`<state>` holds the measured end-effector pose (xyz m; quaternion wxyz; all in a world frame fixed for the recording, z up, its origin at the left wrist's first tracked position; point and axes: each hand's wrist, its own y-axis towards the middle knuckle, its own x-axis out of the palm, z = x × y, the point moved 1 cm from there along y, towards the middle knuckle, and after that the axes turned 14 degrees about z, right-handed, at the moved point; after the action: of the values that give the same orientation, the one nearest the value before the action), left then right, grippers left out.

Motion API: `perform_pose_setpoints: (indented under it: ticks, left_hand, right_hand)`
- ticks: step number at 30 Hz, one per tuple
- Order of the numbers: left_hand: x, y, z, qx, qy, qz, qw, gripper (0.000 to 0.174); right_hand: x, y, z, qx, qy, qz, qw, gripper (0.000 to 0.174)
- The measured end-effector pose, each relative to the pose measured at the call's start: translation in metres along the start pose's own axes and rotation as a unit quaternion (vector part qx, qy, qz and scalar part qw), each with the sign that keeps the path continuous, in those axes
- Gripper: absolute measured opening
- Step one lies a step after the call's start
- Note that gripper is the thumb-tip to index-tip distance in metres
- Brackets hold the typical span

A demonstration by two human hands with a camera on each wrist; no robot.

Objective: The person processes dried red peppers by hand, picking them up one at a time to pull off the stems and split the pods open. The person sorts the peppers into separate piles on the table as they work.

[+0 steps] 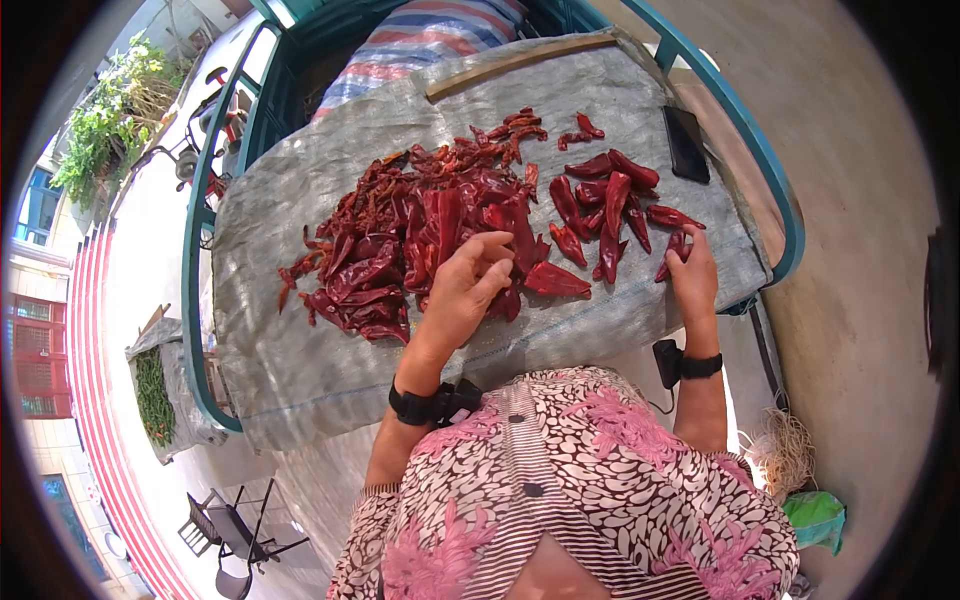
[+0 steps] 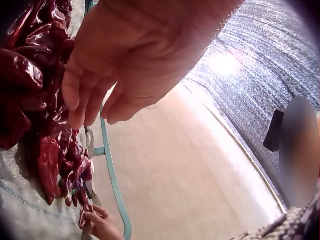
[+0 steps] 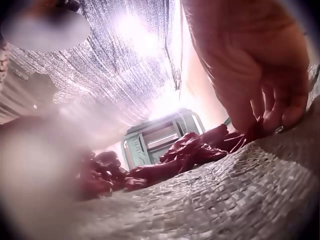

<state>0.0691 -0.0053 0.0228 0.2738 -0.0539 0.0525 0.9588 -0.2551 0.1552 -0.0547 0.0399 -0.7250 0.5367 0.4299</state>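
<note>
A large heap of dried red chili peppers (image 1: 380, 250) covers the middle of a grey woven sheet (image 1: 300, 375). My left hand (image 1: 460, 295) is over the heap's near right side, its fingers loosely bent and holding nothing; in the left wrist view those fingers (image 2: 75, 95) overlap the glossy peppers. On the right, a smaller group of chili peppers (image 1: 592, 195) lies apart from the heap. Beside it, my right hand (image 1: 697, 280) pinches one dark red chili pepper (image 1: 664, 266) close to the sheet. The right wrist view shows its fingertips (image 3: 272, 120) down at that pepper.
A black phone (image 1: 686, 145) lies at the sheet's right edge. Behind the heap are a wooden strip (image 1: 520, 66) and a striped bag (image 1: 420, 45). Teal metal rails (image 1: 752, 135) flank the sheet on both sides. Two small chili peppers (image 1: 582, 131) lie farther back.
</note>
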Motion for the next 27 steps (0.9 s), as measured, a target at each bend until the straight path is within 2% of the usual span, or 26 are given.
perform_pose_setpoints:
  ticks: [2,3,4,7,9,11,14,17,18,21,22,25,26,27]
  left_hand:
    - [0.002,-0.003,0.001,-0.008,0.004,-0.061,0.998,0.037]
    - [0.002,-0.004,0.002,-0.045,-0.018,-0.088,0.995,0.037]
    - [0.004,-0.004,0.0,-0.05,-0.013,-0.099,0.994,0.038]
    - [0.01,-0.006,-0.004,-0.055,0.017,-0.122,0.991,0.041]
    - [0.016,-0.005,-0.002,-0.057,0.026,-0.128,0.99,0.042]
    - [0.019,-0.007,0.001,-0.065,0.018,-0.127,0.99,0.043]
    - [0.013,-0.005,-0.004,-0.074,0.027,-0.105,0.991,0.037]
    - [0.007,-0.005,-0.001,-0.081,0.015,-0.044,0.996,0.031]
    - [0.005,-0.004,0.0,-0.073,0.011,-0.025,0.997,0.03]
    - [0.012,-0.002,0.004,-0.038,-0.071,0.035,0.996,0.035]
    - [0.015,-0.002,0.005,-0.023,-0.11,0.053,0.992,0.039]
    - [0.014,0.002,0.0,0.07,-0.02,0.08,0.994,0.047]
    - [0.013,0.002,-0.001,0.052,-0.021,0.068,0.996,0.046]
    - [0.01,0.002,-0.003,0.033,-0.021,0.057,0.998,0.045]
  right_hand:
    - [-0.005,-0.001,-0.013,0.047,0.075,-0.008,0.996,0.048]
    - [-0.009,-0.003,-0.023,0.071,0.111,-0.013,0.991,0.048]
    - [-0.009,-0.008,-0.037,0.046,0.178,0.004,0.983,0.043]
    - [-0.021,-0.029,-0.093,0.037,0.331,-0.151,0.931,0.038]
    - [-0.01,-0.046,-0.114,0.048,0.395,-0.232,0.888,0.031]
    - [-0.003,-0.057,-0.134,0.042,0.404,-0.315,0.858,0.028]
    - [-0.005,-0.058,-0.15,-0.005,0.419,-0.365,0.831,0.028]
    - [0.008,-0.04,-0.134,-0.006,0.367,-0.176,0.913,0.031]
    - [0.015,-0.028,-0.12,-0.067,0.23,-0.098,0.966,0.043]
    - [0.031,-0.01,-0.095,-0.133,0.068,0.049,0.987,0.059]
    - [0.035,-0.004,-0.091,-0.121,0.034,0.031,0.992,0.071]
    - [0.047,0.004,-0.082,-0.068,0.053,-0.004,0.996,0.074]
    - [0.048,0.009,-0.079,-0.009,0.079,-0.054,0.995,0.077]
    - [0.046,0.01,-0.081,-0.007,0.084,-0.039,0.996,0.075]
